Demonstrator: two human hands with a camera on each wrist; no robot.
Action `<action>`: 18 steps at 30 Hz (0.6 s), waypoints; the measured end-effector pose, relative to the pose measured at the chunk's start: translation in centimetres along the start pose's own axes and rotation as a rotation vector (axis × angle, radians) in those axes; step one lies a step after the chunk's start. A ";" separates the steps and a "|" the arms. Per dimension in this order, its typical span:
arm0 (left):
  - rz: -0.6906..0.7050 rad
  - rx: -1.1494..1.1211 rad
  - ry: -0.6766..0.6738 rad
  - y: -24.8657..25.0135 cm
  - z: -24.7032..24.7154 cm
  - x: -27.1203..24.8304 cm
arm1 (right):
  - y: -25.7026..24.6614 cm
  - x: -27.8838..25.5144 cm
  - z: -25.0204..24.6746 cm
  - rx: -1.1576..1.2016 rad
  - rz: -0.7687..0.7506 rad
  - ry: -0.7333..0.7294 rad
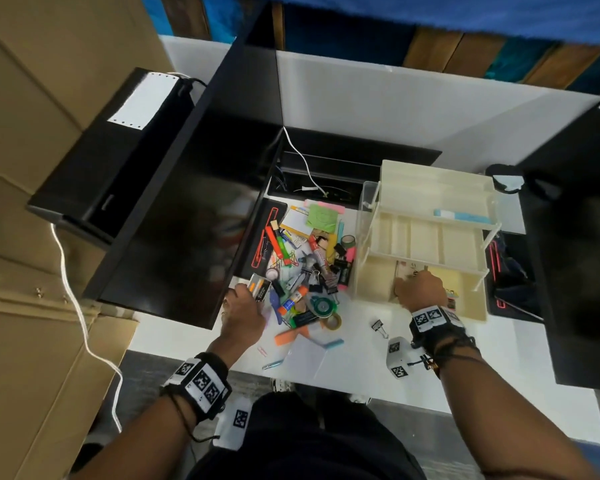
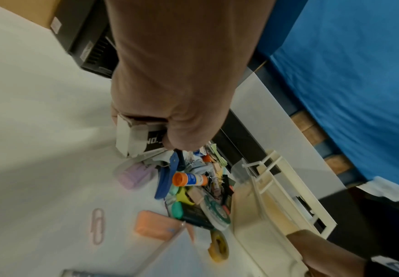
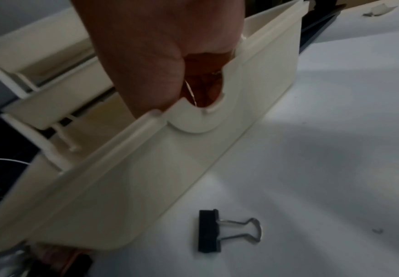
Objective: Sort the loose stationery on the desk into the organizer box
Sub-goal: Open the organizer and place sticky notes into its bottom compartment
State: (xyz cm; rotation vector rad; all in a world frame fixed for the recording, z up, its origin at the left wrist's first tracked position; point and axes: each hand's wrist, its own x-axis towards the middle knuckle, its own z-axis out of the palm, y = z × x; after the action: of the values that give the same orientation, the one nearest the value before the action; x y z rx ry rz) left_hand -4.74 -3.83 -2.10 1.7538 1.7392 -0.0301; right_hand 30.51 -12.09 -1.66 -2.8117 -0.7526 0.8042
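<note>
My left hand (image 1: 245, 308) grips a small black-and-white box (image 1: 260, 287) at the left edge of the stationery pile (image 1: 305, 268); the left wrist view shows the box (image 2: 139, 135) held under the curled fingers. The cream tiered organizer box (image 1: 426, 237) stands open on the right. My right hand (image 1: 420, 289) reaches into its bottom compartment behind the front wall (image 3: 146, 178). Its fingers (image 3: 205, 88) are curled and pinch a thin pale card edge. A blue item (image 1: 461, 214) lies in the top tier.
A black binder clip (image 1: 380, 327) (image 3: 226, 231) lies alone in front of the organizer. A glue stick (image 2: 188, 179), a tape roll (image 1: 332, 322) and a pink paper clip (image 2: 97, 225) lie nearby. A black panel (image 1: 187, 220) borders the pile's left; a white cable (image 1: 73, 296) hangs there.
</note>
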 end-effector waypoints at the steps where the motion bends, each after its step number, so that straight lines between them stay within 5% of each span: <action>1: 0.026 0.037 0.008 0.1 0.0 -0.3 | 0.0 -0.6 0.0 0.007 -0.023 0.025; 5: 0.135 -0.012 0.030 1.4 -0.4 -1.3 | -0.3 -4.1 1.2 0.101 -0.343 0.241; 7: 0.234 -0.146 -0.014 2.5 -1.0 -1.7 | -1.3 -6.7 1.6 0.203 -0.506 0.196; 9: 0.291 -0.319 -0.118 4.4 -1.8 -2.1 | -2.5 -8.9 1.8 0.303 -0.597 0.003; 13: 0.271 -0.539 -0.244 9.2 -2.5 -3.0 | -4.8 -11.6 1.9 0.651 -0.374 -0.593; 18: 0.305 -0.539 -0.411 11.7 -0.7 -3.3 | -3.7 -11.1 0.7 1.007 -0.255 -0.518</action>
State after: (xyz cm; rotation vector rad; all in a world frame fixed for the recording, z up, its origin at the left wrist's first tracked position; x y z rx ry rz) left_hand 5.05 -5.19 4.91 1.4602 1.0497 0.1811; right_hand 20.39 -14.32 3.77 -1.6043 -0.5120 1.3777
